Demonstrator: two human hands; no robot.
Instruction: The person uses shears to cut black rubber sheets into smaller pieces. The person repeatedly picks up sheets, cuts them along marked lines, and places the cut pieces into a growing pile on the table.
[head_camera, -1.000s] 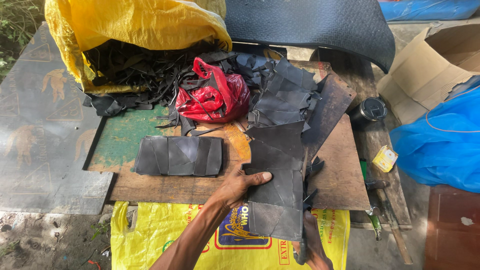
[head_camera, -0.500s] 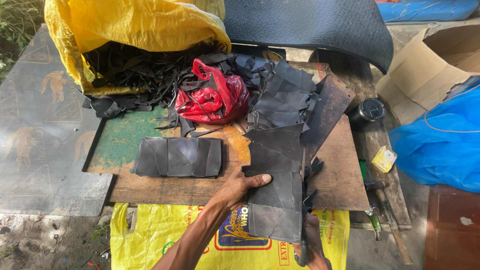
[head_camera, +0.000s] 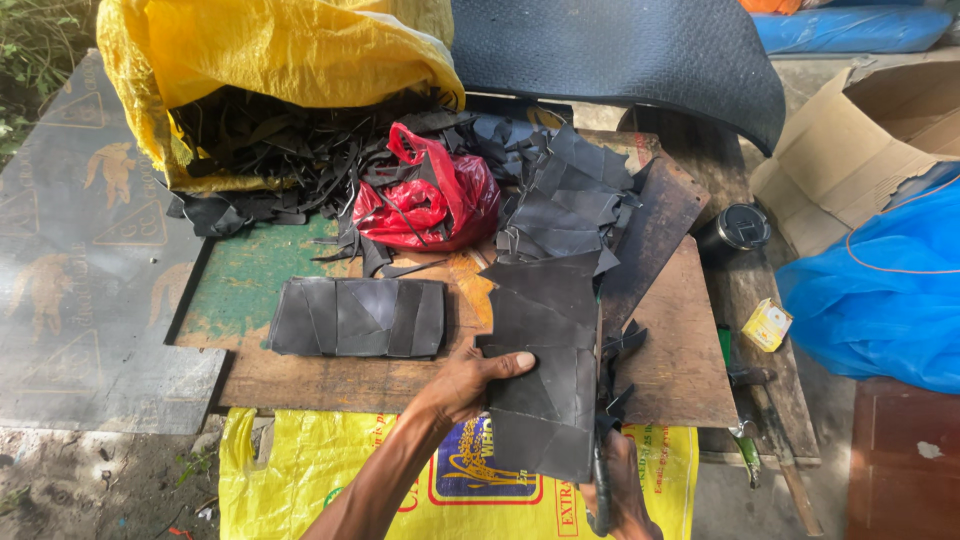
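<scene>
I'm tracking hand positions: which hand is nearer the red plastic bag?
The left hand. It presses on the black patchwork sheet just below the red plastic bag; the right hand sits lower, at the sheet's bottom right edge.

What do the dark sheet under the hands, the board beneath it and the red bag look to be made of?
The dark sheet, pinned by the left hand, looks like matte black rubber or leather: patched panels, limp edges. The board looks like worn bare wood with flaking green paint. The red bag is thin glossy plastic, crinkled.
</scene>
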